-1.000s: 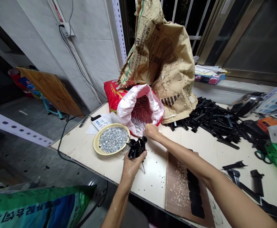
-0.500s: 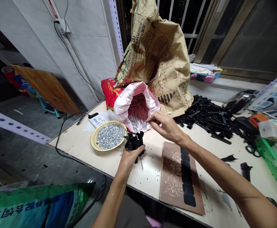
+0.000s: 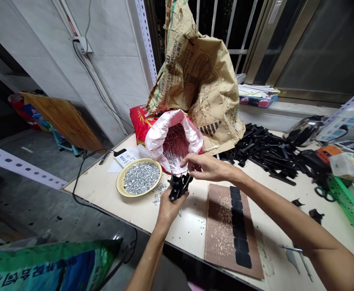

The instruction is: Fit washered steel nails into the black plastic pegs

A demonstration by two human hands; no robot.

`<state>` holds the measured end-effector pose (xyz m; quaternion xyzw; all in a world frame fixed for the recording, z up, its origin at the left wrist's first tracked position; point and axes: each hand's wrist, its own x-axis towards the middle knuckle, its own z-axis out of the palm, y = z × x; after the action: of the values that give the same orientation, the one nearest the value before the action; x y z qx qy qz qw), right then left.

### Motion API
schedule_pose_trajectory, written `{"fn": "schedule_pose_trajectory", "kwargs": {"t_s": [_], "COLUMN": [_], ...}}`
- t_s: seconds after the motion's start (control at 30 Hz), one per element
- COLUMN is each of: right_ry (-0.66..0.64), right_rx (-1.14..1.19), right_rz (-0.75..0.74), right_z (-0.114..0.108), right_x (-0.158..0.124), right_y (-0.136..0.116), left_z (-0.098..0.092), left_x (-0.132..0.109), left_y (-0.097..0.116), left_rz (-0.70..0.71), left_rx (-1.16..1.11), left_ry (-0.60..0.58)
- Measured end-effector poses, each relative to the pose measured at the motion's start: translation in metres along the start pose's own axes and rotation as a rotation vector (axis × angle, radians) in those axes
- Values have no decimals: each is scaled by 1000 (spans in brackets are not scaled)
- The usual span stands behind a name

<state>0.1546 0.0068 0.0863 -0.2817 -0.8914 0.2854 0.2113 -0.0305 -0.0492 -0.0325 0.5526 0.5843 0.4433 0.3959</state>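
Note:
My left hand point(image 3: 171, 208) is wrapped around a cluster of black plastic parts point(image 3: 178, 186), with thin metal pins sticking out of it. Close above the cluster's right side is my right hand point(image 3: 205, 166), its fingers curled and pinched together; whatever they hold is too small to make out. Just behind both hands a white-lined red bag point(image 3: 155, 139) lies with its mouth facing me, full of long thin metal pins point(image 3: 173, 155). To the left, a yellow dish point(image 3: 120, 186) holds a heap of small silvery metal pieces point(image 3: 142, 178), some spilled beside it.
A large brown paper sack point(image 3: 219, 72) leans behind the red bag. Black plastic parts point(image 3: 264, 151) are piled at the back right. A brown board point(image 3: 219, 250) with black pads lies front right, near a green basket point(image 3: 346, 206) and scissors point(image 3: 325, 194). A cable crosses the table's left edge.
My right hand has drawn back from the mouth of the bag, down to the black parts. My left hand has tilted the cluster and shifted slightly right.

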Motion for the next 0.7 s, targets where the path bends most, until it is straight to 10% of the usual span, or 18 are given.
{"fn": "schedule_pose_trajectory", "kwargs": {"t_s": [0.23, 0.43, 0.53, 0.7], "right_ry": [314, 277, 366, 152], "right_rx": [195, 423, 63, -457], "right_rz": [110, 185, 382, 782], "right_z": [14, 39, 39, 53], "right_x": [27, 46, 54, 86], "right_y": [38, 72, 82, 96], "left_z": [-7, -17, -16, -14], "left_x": [-6, 0, -1, -3], "left_y": [12, 11, 9, 15], "left_rz": [-48, -73, -79, -75], "left_rx": [-144, -169, -217, -224], "left_ry": [-51, 31, 17, 55]}}
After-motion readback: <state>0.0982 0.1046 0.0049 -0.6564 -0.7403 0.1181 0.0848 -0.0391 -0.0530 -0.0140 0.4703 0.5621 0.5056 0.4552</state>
